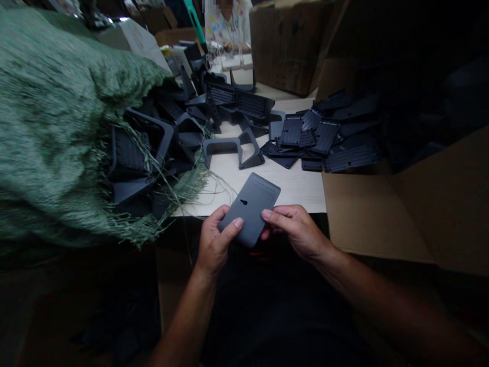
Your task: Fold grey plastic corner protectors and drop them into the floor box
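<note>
A flat dark grey plastic plate (250, 204) with rounded corners and a keyhole-shaped slot is held tilted in front of the table's near edge. My left hand (217, 237) grips its left side, thumb lying on the face. At the right edge my right hand (292, 224) pinches it between thumb and fingers; those fingers are partly hidden behind it. Beyond the plate, angled grey plastic frames (229, 147) lie on the pale tabletop (229, 178). To their right is a heap of similar dark ribbed plates (305, 132).
A green woven sack (69, 122) spills more plastic parts on the left, its frayed threads hanging over the table edge. An open cardboard box (367, 214) stands at right, with another carton (286, 46) behind. Across the table sits a person in a patterned white top (229, 28).
</note>
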Motion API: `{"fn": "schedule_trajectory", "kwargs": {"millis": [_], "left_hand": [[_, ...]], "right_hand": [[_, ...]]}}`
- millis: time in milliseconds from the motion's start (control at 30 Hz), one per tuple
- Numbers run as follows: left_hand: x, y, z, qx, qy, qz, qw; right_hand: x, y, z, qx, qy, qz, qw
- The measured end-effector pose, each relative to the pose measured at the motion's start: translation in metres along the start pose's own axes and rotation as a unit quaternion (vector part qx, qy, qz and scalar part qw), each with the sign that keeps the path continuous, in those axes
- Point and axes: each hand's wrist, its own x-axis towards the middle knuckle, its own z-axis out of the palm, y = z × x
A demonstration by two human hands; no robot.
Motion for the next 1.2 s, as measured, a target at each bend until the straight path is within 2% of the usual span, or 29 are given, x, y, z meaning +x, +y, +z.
{"fn": "schedule_trajectory", "kwargs": {"millis": [67,200,267,300,333,400,467,500,567,633,800,867,933,1100,1200], "left_hand": [[-0.004,-0.002,-0.002,0.012,-0.025,-0.002,1.0],[-0.008,0.002,-0.006,0.088,-0.113,0.011,0.99],[-0.005,0.006,-0.011,0.109,-0.164,0.009,0.98],[-0.002,0.007,-0.014,0.103,-0.171,0.013,0.98],[0.002,0.008,-0.016,0.083,-0.16,0.023,0.983],[0.009,0.008,-0.015,0.011,-0.102,0.038,0.994],[0.014,0.005,-0.007,-0.072,-0.066,-0.001,0.995],[0.016,0.003,-0.001,-0.102,-0.071,-0.045,0.991],[0.017,0.0,0.015,-0.137,-0.092,-0.122,0.979],[0.015,-0.003,0.031,-0.157,-0.086,-0.147,0.973],[0.008,-0.009,0.054,-0.125,-0.014,-0.079,0.989],[0.006,-0.011,0.055,-0.115,0.008,-0.066,0.991],[0.006,-0.011,0.053,-0.128,0.019,-0.079,0.988],[0.008,-0.011,0.045,-0.231,-0.03,-0.159,0.959],[0.006,-0.014,0.043,-0.229,-0.027,-0.138,0.963]], "right_hand": [[0.0,-0.003,-0.003,0.021,-0.017,0.015,1.0],[-0.002,-0.007,-0.005,0.105,0.007,0.012,0.994],[-0.006,-0.007,-0.007,0.101,-0.001,-0.006,0.995],[-0.008,-0.007,-0.009,0.075,-0.02,-0.019,0.997],[-0.011,-0.006,-0.011,0.033,-0.045,-0.03,0.998],[-0.017,-0.004,-0.015,-0.083,-0.097,-0.044,0.991],[-0.021,-0.001,-0.016,-0.182,-0.133,-0.045,0.973],[-0.021,0.001,-0.016,-0.206,-0.144,-0.046,0.967],[-0.022,0.008,-0.014,-0.202,-0.153,-0.049,0.966],[-0.022,0.017,-0.01,-0.154,-0.134,-0.058,0.977],[-0.028,0.043,0.002,-0.048,-0.022,-0.102,0.993],[-0.031,0.047,0.005,-0.05,0.007,-0.124,0.991],[-0.03,0.044,0.006,-0.069,0.014,-0.135,0.988],[-0.024,0.027,-0.001,-0.134,-0.042,-0.12,0.983],[-0.023,0.025,-0.004,-0.156,-0.062,-0.124,0.978]]}}
